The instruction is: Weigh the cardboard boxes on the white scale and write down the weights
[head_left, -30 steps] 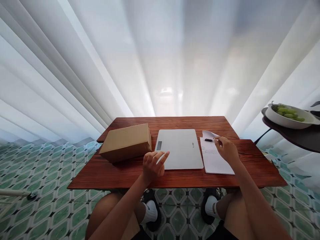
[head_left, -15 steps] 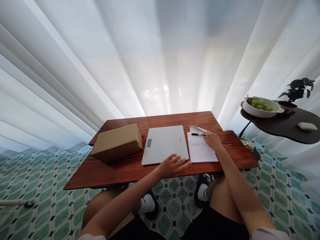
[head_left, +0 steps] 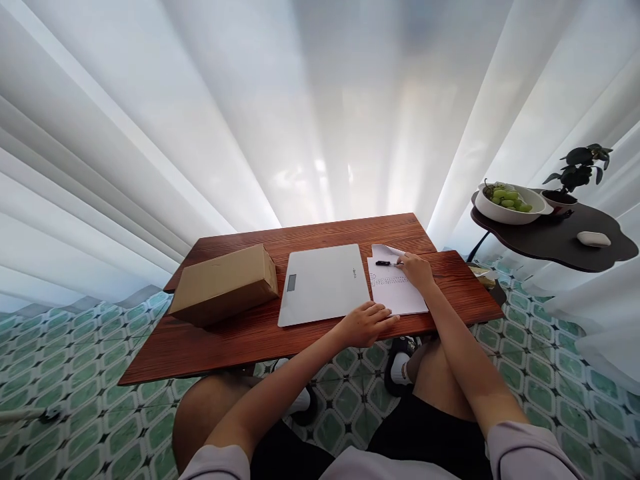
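Two hands work at the near right part of the wooden tabletop (head_left: 210,347). The left hand (head_left: 367,323) lies flat, fingers spread and loosely extended, palm down at the near edge, with its fingertips touching the 6 o'clock edge of the sheet of paper (head_left: 397,293). The right hand (head_left: 416,270) rests on the far half of that sheet, its fingers drawn together around the black pen (head_left: 385,263), which lies almost level and points toward 9 o'clock; whether the pen is actually lifted off the sheet cannot be told.

The paper sits at 3 o'clock of the flat white digital scale (head_left: 323,283), just beside it, with its far corner curled up. At 9 o'clock of the scale lies a closed cardboard box (head_left: 225,283), near but apart. Well off at 2 o'clock, a dark side table (head_left: 550,240) carries a white bowl of green grapes (head_left: 507,202), a small potted plant (head_left: 575,173) and a white pebble-shaped case (head_left: 593,238).

By its look the sheet is light, limp and easy to slide or crease, so a flat palm pinning its near edge suits it. The pen looks stiff, thin and smooth, best pinched low on the barrel near the tip.
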A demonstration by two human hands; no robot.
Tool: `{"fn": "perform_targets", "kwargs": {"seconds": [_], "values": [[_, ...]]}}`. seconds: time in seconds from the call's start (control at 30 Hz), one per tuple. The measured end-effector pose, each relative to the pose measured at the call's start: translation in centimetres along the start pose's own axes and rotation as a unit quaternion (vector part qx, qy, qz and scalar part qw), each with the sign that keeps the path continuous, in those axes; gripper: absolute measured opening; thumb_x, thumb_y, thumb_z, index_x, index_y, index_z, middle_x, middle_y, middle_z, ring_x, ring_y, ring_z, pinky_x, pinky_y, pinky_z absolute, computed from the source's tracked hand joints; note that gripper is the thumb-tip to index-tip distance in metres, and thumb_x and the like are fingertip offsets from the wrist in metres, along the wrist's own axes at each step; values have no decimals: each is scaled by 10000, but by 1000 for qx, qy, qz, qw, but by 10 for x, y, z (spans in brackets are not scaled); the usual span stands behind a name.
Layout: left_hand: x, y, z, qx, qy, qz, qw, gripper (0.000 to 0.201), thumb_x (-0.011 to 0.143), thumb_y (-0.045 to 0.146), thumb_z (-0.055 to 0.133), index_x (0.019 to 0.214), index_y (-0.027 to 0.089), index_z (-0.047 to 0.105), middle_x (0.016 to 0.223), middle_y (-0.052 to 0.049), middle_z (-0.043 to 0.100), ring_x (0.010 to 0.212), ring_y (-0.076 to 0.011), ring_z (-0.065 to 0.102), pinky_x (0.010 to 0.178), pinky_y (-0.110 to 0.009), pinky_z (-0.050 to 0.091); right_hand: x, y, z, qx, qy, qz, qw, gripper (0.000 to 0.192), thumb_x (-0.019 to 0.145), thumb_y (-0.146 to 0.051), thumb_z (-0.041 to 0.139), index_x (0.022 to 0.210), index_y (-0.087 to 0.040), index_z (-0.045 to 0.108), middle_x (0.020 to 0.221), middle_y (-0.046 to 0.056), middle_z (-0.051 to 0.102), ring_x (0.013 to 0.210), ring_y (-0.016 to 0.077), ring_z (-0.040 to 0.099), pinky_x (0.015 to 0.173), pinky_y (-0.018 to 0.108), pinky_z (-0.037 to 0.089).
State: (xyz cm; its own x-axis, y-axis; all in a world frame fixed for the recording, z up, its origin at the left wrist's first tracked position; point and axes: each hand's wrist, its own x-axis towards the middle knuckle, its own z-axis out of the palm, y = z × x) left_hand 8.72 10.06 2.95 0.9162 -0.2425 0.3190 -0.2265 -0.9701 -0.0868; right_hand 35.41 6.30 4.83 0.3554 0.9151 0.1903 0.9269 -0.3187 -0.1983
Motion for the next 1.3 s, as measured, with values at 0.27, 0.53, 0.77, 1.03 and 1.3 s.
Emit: {"fn": "perform_targets", "kwargs": {"seconds": [0.27,0.53,0.77,1.03,1.3], "values": [[6,-1,-4,-19,-31,43,998,512,920,192,513,1423,113,464,1326,-144,611,1215,-245,549,1051,-383,432,-3,-11,-12,74,74,13,994,295,1061,-325,343,1172,-145,549,1038,139,698,876,253,641,627,308,349],[15,-6,-12,-43,-48,112,992,549,885,213,527,1416,94,464,1329,-165,593,1228,-277,519,1053,-412,420,-18,-41,-30,207,100,3,973,121,906,-347,482,919,-230,511,653,4,583,592,201,544,600,310,351],[21,-7,-8,-80,-48,115,989,508,909,232,475,1400,101,478,1343,-166,590,1218,-279,526,1022,-414,434,-23,-48,-11,390,34,6,920,182,959,-378,327,935,-250,454,611,-37,588,552,164,579,554,277,468],[20,-6,-7,-114,-59,85,988,533,877,224,516,1393,101,460,1282,-169,624,1171,-281,566,915,-395,483,-27,-55,13,421,6,21,907,387,852,-517,614,652,-247,423,533,-43,527,496,133,504,534,277,438],[19,-5,-3,-127,-53,72,988,486,879,223,493,1349,101,506,1306,-161,623,1181,-284,578,927,-385,483,-30,-59,13,411,-42,29,910,314,889,-430,562,646,-251,473,475,-49,560,437,149,542,524,288,439]]}}
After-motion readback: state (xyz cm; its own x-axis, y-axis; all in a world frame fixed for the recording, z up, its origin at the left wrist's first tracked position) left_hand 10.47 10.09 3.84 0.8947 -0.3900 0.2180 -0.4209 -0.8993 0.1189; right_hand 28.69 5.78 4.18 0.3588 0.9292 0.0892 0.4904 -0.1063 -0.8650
